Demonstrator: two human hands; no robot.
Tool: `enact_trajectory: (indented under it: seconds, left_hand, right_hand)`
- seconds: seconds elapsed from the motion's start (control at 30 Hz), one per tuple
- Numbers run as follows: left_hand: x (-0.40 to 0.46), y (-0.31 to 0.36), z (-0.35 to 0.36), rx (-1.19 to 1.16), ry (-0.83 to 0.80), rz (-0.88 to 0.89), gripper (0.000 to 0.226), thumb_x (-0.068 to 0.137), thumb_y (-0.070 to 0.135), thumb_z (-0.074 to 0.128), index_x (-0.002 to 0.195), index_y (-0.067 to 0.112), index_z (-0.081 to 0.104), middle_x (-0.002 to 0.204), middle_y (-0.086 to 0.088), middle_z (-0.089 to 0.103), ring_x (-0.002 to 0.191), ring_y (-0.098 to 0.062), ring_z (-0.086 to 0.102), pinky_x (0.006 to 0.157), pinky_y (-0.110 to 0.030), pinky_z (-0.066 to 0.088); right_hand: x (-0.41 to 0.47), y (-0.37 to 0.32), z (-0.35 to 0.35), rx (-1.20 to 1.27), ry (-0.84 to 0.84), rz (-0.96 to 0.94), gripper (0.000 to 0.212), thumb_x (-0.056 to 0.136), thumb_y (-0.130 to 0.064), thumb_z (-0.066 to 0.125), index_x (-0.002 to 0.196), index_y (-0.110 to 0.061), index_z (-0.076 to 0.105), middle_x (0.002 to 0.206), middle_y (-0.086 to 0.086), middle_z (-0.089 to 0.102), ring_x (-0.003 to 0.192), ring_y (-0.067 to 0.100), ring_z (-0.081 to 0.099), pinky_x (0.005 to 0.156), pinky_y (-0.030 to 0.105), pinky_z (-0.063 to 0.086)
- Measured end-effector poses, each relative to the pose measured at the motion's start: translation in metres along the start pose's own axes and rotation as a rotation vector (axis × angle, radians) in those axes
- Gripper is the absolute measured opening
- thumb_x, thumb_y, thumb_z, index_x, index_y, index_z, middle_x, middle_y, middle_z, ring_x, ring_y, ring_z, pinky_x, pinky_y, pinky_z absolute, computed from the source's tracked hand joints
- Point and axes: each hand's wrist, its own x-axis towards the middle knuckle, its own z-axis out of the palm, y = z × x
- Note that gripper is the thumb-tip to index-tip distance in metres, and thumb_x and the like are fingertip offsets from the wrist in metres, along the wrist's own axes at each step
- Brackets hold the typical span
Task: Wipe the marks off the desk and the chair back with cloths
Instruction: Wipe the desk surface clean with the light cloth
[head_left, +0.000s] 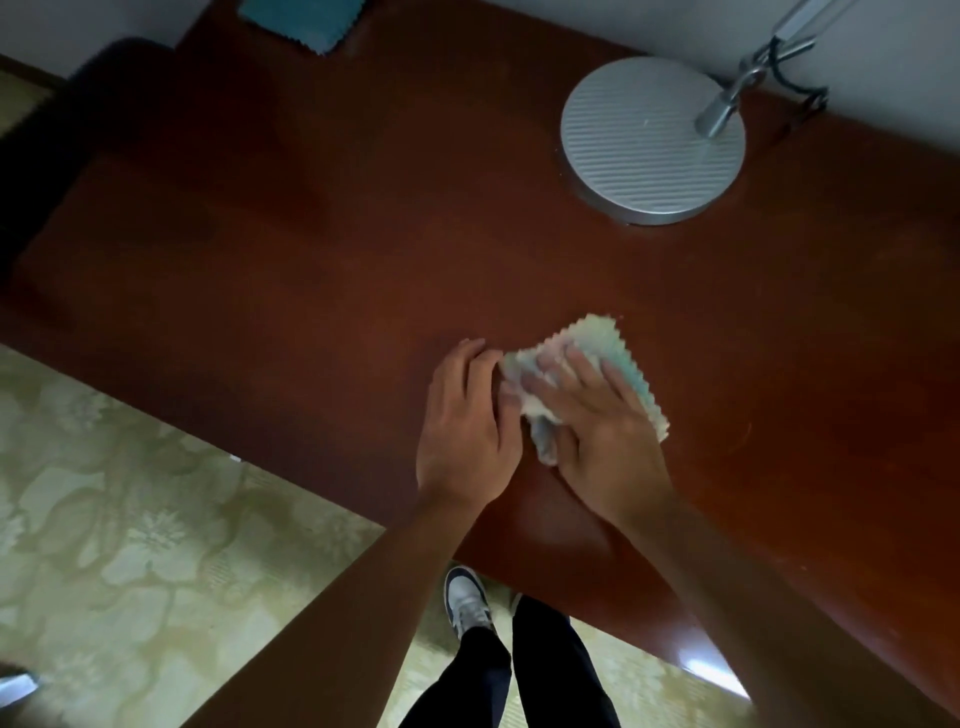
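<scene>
teal cloth (304, 23) cropped, lamp arm (789, 31) cropped

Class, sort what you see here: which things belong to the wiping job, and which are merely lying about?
Job: desk, pale cloth under the right hand, left hand at its edge, teal cloth.
Lying about: lamp base, carpet.

A furnished room, likely a hotel room or home study: a polished reddish wood bench (311, 260), floral patterned carpet (130, 519) below the fingers (571, 364), a metal desk-lamp base (652, 140) beyond them.
</scene>
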Motion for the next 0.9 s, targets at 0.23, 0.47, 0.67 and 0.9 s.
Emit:
enact_trajectory:
  seconds: [0.23,0.47,0.67,0.9]
  left_hand:
    - [0.003,-0.001,-0.005,-0.015,-0.034,-0.040,0.032,0.091,0.009,0.056,0.122,0.002,0.061,0.136,-0.013,0.053,0.132,-0.026,0.046,0.110,-0.043,0.041]
    - [0.017,-0.029,-0.029,0.002,0.091,-0.138,0.031,0.090,0.005,0.056,0.120,0.002,0.062,0.134,-0.015,0.053,0.127,-0.028,0.049,0.108,-0.038,0.042]
    - [0.020,-0.057,-0.052,0.069,0.140,-0.225,0.030,0.089,-0.002,0.059,0.119,0.000,0.062,0.133,-0.017,0.053,0.127,-0.030,0.049,0.108,-0.041,0.041]
    - [0.014,-0.060,-0.057,0.083,0.185,-0.247,0.030,0.085,-0.004,0.058,0.115,0.000,0.063,0.126,-0.017,0.056,0.117,-0.029,0.051,0.103,-0.036,0.042]
  right_hand:
    - [0.112,0.017,0.002,-0.020,0.025,0.076,0.044,0.098,-0.017,0.040,0.141,-0.020,0.050,0.149,0.004,0.045,0.146,0.024,0.026,0.122,0.040,0.012]
    - [0.207,0.017,0.002,-0.083,-0.024,0.005,0.049,0.097,-0.019,0.033,0.145,-0.016,0.043,0.154,0.009,0.037,0.147,0.028,0.022,0.120,0.045,0.015]
    - [0.212,0.003,0.009,-0.039,-0.019,-0.050,0.047,0.096,-0.014,0.038,0.143,-0.015,0.047,0.151,0.010,0.042,0.146,0.029,0.025,0.120,0.046,0.015]
    - [0.144,-0.041,0.025,0.000,-0.091,-0.197,0.047,0.094,-0.018,0.035,0.137,-0.019,0.055,0.146,0.003,0.049,0.145,0.026,0.030,0.119,0.045,0.019]
